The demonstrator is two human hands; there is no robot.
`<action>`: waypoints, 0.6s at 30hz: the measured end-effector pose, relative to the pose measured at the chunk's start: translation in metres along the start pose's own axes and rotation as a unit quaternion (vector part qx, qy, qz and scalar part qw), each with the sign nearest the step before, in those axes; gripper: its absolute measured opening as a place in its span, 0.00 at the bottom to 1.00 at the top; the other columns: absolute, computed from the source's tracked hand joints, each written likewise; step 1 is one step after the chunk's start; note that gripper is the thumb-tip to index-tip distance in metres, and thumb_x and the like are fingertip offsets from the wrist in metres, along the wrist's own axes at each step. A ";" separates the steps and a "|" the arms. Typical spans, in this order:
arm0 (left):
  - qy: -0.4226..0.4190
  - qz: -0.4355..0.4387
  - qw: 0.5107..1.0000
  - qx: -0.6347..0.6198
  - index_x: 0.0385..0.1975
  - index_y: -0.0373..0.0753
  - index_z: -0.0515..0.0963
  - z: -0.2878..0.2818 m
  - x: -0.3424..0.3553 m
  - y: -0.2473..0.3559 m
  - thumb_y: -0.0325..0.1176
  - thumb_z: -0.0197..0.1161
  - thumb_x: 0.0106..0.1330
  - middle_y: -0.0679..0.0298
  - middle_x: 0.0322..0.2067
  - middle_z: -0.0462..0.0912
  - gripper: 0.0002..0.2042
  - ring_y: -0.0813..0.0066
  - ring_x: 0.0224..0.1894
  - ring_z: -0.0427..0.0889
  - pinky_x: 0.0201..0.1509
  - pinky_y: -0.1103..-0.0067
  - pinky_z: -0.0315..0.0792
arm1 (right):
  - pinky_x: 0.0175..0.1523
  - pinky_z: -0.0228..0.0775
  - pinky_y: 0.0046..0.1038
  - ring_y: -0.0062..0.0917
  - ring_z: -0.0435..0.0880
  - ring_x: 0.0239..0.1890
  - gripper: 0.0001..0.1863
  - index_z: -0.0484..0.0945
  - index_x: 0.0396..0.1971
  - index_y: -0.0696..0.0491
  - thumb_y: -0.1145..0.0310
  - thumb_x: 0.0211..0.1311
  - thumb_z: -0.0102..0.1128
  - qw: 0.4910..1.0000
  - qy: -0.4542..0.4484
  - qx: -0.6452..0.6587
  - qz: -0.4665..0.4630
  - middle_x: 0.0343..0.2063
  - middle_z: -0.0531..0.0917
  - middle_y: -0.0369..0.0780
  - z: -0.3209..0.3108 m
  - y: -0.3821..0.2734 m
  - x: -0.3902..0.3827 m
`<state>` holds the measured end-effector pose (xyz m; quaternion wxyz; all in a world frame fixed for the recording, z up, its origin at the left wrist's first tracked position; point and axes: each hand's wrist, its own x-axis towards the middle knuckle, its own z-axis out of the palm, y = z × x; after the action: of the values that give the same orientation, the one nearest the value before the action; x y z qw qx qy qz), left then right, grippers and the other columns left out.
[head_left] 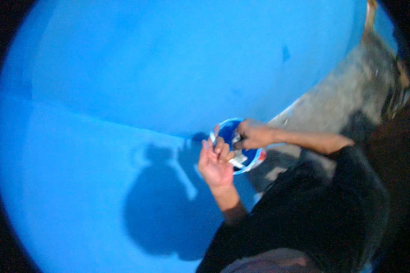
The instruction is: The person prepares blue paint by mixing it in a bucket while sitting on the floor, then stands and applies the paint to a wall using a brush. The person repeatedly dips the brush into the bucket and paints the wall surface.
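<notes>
A bucket [250, 164] with a light blue rim and dark blue inside sits at the middle, beside the blue wall. My left hand [216, 164] is at its left side, palm up, fingers curled round a narrow white strip-like thing [212, 136]. My right hand [255, 135] reaches over the bucket from the right, fingers bent down inside it on a grey-white thing that I cannot make out. A pale piece [239, 159] shows low in the bucket, below my fingers.
Blue painted surfaces [168, 63] fill the left and top, with my shadow on them. A rough grey floor strip [332, 91] runs along the right. A blurred tan object [369, 18] and dark clutter [394, 100] are at the far right edge.
</notes>
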<state>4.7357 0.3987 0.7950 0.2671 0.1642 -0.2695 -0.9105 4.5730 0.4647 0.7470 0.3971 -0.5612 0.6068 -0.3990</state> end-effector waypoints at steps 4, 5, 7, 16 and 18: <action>0.012 -0.004 0.999 -0.035 0.61 0.27 0.59 0.011 0.002 -0.021 0.45 0.46 0.72 0.70 0.23 0.60 0.27 0.85 0.20 0.54 0.22 0.85 0.51 | 0.29 0.72 0.42 0.45 0.81 0.23 0.14 0.80 0.20 0.56 0.59 0.45 0.65 0.980 0.105 -0.123 -0.112 0.16 0.79 0.48 -0.005 0.029 -0.011; -0.010 -0.023 0.999 -0.033 0.62 0.26 0.59 -0.021 0.021 -0.021 0.44 0.46 0.72 0.70 0.23 0.60 0.28 0.85 0.19 0.54 0.22 0.85 0.51 | 0.30 0.72 0.43 0.45 0.81 0.24 0.14 0.80 0.21 0.56 0.58 0.45 0.65 0.972 0.130 -0.150 -0.124 0.16 0.79 0.48 0.007 0.054 0.006; 0.015 -0.021 0.999 -0.023 0.62 0.26 0.59 -0.034 0.024 -0.027 0.45 0.46 0.72 0.70 0.23 0.60 0.28 0.85 0.19 0.53 0.21 0.86 0.52 | 0.31 0.73 0.43 0.46 0.81 0.25 0.14 0.80 0.23 0.55 0.58 0.45 0.65 0.960 0.127 -0.208 -0.134 0.18 0.79 0.49 0.017 0.073 0.013; -0.004 -0.012 0.998 -0.056 0.60 0.25 0.60 -0.035 0.026 -0.012 0.47 0.44 0.73 0.70 0.21 0.61 0.28 0.85 0.16 0.53 0.18 0.86 0.52 | 0.29 0.72 0.45 0.47 0.80 0.23 0.13 0.78 0.20 0.54 0.59 0.49 0.61 0.899 0.130 -0.325 -0.263 0.16 0.79 0.49 -0.006 0.075 0.040; 0.008 -0.003 0.999 -0.053 0.59 0.26 0.62 -0.029 0.023 -0.007 0.47 0.44 0.73 0.70 0.21 0.61 0.28 0.85 0.16 0.53 0.18 0.86 0.52 | 0.29 0.72 0.45 0.47 0.80 0.22 0.13 0.77 0.19 0.54 0.58 0.49 0.60 0.883 0.143 -0.344 -0.287 0.15 0.78 0.48 -0.006 0.066 0.042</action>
<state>4.7275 0.3785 0.7639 0.2746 0.1583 -0.2182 -0.9230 4.5412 0.4264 0.6866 -0.0435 -0.7492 0.5681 -0.3378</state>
